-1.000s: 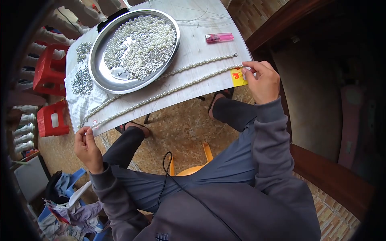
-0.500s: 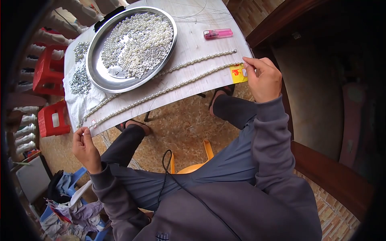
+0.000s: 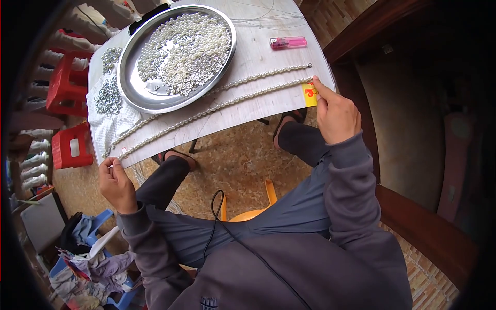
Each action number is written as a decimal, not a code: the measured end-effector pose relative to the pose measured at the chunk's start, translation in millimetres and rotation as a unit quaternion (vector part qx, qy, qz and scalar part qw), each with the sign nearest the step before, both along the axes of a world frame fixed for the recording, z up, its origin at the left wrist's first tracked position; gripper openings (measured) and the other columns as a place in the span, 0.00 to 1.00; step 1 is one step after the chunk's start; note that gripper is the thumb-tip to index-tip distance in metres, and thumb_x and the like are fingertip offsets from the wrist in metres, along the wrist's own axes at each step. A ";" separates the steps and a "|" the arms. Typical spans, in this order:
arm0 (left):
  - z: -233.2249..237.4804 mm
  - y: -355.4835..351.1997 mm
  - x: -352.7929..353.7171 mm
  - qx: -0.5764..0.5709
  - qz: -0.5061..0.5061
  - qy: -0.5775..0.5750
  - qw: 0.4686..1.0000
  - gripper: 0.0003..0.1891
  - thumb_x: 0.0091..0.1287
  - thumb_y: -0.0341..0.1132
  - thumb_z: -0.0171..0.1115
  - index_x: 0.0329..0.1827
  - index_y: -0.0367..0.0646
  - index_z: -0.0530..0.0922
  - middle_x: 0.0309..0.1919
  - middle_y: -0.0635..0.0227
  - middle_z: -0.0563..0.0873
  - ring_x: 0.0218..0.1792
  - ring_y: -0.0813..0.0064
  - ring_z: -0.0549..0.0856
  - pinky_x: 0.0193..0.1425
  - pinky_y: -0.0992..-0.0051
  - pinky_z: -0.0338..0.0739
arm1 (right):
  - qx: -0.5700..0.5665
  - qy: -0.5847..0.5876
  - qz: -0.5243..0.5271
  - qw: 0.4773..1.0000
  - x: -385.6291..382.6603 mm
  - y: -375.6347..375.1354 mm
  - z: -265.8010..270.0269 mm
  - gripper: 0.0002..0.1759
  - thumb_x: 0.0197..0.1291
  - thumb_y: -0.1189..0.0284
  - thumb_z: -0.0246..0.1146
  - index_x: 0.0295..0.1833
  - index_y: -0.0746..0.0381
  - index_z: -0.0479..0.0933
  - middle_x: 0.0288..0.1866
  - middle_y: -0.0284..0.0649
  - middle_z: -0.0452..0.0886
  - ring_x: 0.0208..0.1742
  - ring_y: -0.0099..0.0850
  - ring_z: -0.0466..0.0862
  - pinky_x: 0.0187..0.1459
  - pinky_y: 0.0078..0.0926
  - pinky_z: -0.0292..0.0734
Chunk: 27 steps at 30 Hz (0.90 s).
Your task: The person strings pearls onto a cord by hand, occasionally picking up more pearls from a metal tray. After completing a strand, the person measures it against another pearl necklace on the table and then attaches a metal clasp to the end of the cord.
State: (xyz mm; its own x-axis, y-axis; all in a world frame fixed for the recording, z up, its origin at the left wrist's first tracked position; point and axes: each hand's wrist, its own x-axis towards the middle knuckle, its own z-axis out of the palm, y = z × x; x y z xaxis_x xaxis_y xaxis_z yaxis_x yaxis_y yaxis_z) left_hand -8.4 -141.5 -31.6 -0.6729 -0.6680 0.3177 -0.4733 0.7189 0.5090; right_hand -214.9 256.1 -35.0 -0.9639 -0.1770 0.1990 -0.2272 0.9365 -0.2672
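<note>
A long strand of pearl-like beads [image 3: 222,105] stretches along the near edge of the table. At its left end, my left hand [image 3: 118,185] is closed, thumb and fingers pinched on the strand's tip. My right hand [image 3: 338,114] has its index finger stretched onto the strand's right end, the thumb apart below and the other fingers curled. That end lies over a yellow label with red print [image 3: 309,96]. A second bead strand [image 3: 263,75] runs behind the first, partly hidden by a round metal tray [image 3: 123,85] full of loose beads [image 3: 186,49].
A pink lighter [image 3: 288,43] lies at the back right, near thin loops of wire or thread [image 3: 258,19]. Silver-coloured pieces [image 3: 107,98] rest on a white cloth [image 3: 106,126] at the left. Red stools [image 3: 72,147] stand left of the table [image 3: 248,108].
My right thumb has come away from the strand's end, and the index finger has straightened onto it. My left hand stays at the other end. The whole view has shifted slightly.
</note>
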 end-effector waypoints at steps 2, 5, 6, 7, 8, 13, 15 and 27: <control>0.1 1.3 -2.3 -0.028 0.005 -0.018 0.999 0.07 0.73 0.31 0.59 0.44 0.37 0.81 0.29 0.68 0.82 0.26 0.80 0.75 0.31 0.80 0.70 | 0.012 -0.004 -0.002 1.000 -0.3 -2.1 -0.5 0.23 0.61 0.77 0.60 0.61 0.48 0.83 0.30 0.48 0.85 0.22 0.44 0.78 0.27 0.39 0.72; -1.5 1.0 -4.9 -0.049 0.000 -0.023 0.999 0.06 0.73 0.31 0.59 0.44 0.38 0.81 0.29 0.67 0.82 0.26 0.78 0.75 0.32 0.79 0.71 | 0.020 -0.011 -0.005 1.000 -0.9 -0.6 -0.4 0.24 0.62 0.77 0.59 0.63 0.47 0.82 0.30 0.48 0.85 0.22 0.44 0.78 0.27 0.40 0.72; -1.8 -0.5 -5.6 -0.057 -0.006 -0.020 0.998 0.06 0.73 0.31 0.59 0.44 0.38 0.81 0.29 0.66 0.83 0.26 0.78 0.75 0.32 0.79 0.71 | 0.021 -0.018 -0.006 1.000 -1.3 -0.6 -0.5 0.25 0.62 0.77 0.59 0.63 0.46 0.81 0.30 0.48 0.84 0.22 0.44 0.78 0.27 0.40 0.72; -1.9 -2.0 -6.3 -0.065 -0.011 -0.017 0.998 0.06 0.73 0.31 0.59 0.44 0.38 0.81 0.29 0.66 0.83 0.25 0.78 0.76 0.32 0.78 0.71 | 0.021 -0.024 -0.006 0.999 -2.2 -0.9 -0.6 0.26 0.62 0.77 0.59 0.64 0.45 0.80 0.29 0.48 0.84 0.22 0.45 0.78 0.27 0.40 0.72; -1.8 -3.1 -6.8 -0.072 -0.017 -0.014 0.997 0.06 0.73 0.31 0.59 0.44 0.38 0.81 0.29 0.66 0.83 0.25 0.77 0.76 0.32 0.78 0.71 | 0.021 -0.030 -0.007 0.999 -2.8 -1.4 -0.8 0.26 0.62 0.76 0.58 0.65 0.44 0.80 0.29 0.48 0.84 0.22 0.45 0.78 0.27 0.41 0.72; -1.3 -4.0 -8.0 -0.058 0.003 -0.031 0.998 0.06 0.73 0.31 0.58 0.44 0.38 0.81 0.30 0.66 0.83 0.26 0.76 0.76 0.32 0.77 0.72 | 0.037 -0.029 -0.002 0.999 -3.3 -1.9 -1.9 0.28 0.63 0.77 0.58 0.67 0.43 0.78 0.29 0.49 0.84 0.22 0.45 0.78 0.28 0.42 0.73; 0.3 -5.2 -8.8 -0.055 0.005 -0.030 0.998 0.06 0.73 0.31 0.58 0.44 0.38 0.81 0.30 0.66 0.83 0.26 0.76 0.76 0.32 0.77 0.72 | 0.035 -0.032 -0.002 0.999 -5.6 -4.0 -2.8 0.28 0.63 0.77 0.57 0.67 0.43 0.78 0.30 0.49 0.84 0.22 0.46 0.78 0.28 0.42 0.73; -2.2 -4.8 -10.3 -0.048 0.005 -0.035 0.998 0.07 0.73 0.31 0.59 0.45 0.37 0.81 0.31 0.65 0.84 0.27 0.76 0.77 0.33 0.77 0.73 | 0.034 -0.051 -0.014 0.998 -10.0 -1.8 -3.3 0.28 0.64 0.76 0.56 0.68 0.42 0.77 0.32 0.51 0.85 0.24 0.48 0.79 0.30 0.44 0.75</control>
